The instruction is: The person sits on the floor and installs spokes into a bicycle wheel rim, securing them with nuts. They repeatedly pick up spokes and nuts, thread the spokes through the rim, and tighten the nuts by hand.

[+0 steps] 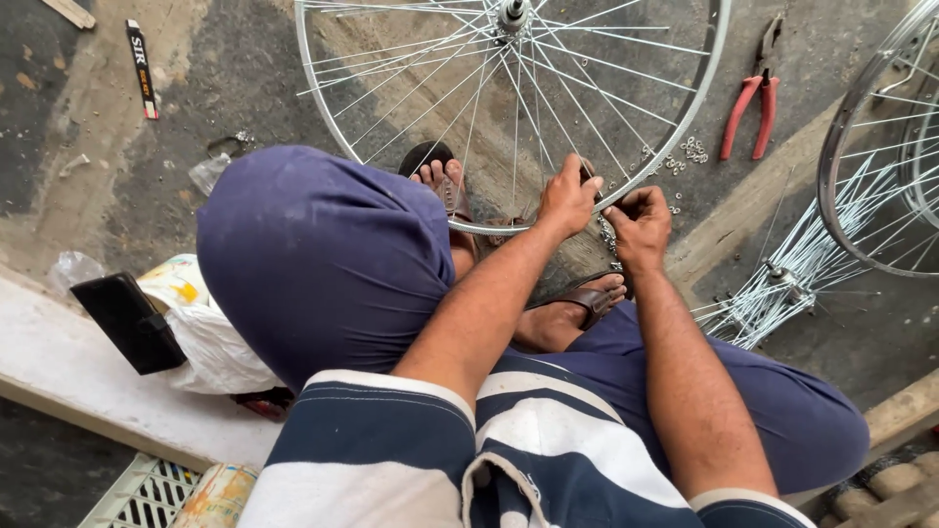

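Observation:
A silver spoked bicycle wheel [391, 186] lies flat on the concrete floor in front of me, its hub [513, 14] at the top edge. My left hand [567, 196] grips the near rim with a small dark tool or part between its fingers. Beside it, touching the same stretch of rim, my right hand [638, 223] pinches something small at the rim. My sandalled feet [445, 186] rest partly on the wheel. What the fingers hold is too small to tell.
Red-handled pliers [751, 115] lie right of the wheel, near a scatter of small metal nipples [688, 153]. More rims [861, 147] and loose hubbed spokes [782, 288] lie at right. A black block [127, 321] and white bag [210, 347] sit at left.

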